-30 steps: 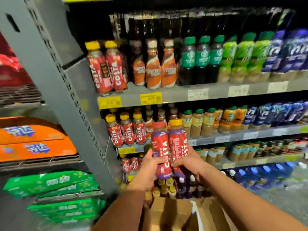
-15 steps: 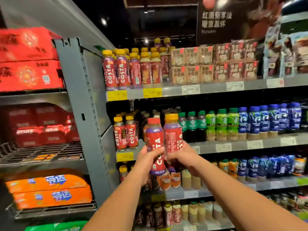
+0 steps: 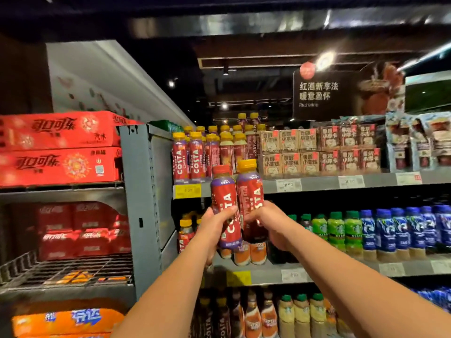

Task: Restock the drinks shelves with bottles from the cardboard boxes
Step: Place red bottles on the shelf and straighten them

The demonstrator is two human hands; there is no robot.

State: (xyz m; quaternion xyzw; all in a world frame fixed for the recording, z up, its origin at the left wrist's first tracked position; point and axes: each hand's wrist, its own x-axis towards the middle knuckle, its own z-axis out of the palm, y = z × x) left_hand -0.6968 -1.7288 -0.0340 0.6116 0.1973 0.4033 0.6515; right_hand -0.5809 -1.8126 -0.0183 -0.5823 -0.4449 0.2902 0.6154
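Two Costa coffee bottles are held up side by side in front of the shelves. My left hand (image 3: 214, 230) grips the red-capped bottle (image 3: 223, 193) around its lower half. My right hand (image 3: 271, 225) grips the yellow-capped bottle (image 3: 249, 189) next to it. Both bottles stand upright, their caps level with the front edge of the top shelf (image 3: 317, 185). Just behind them, on that shelf's left end, stands a group of yellow-capped Costa bottles (image 3: 195, 154). No cardboard box is in view.
Brown drink cartons (image 3: 319, 150) fill the top shelf to the right. The shelf below carries green and blue bottles (image 3: 380, 230). A grey upright (image 3: 141, 191) divides off red cola cases (image 3: 58, 147) and wire racks on the left.
Both hands have lifted the two bottles from down near the box up to the top shelf's level. My view has tilted upward with them.
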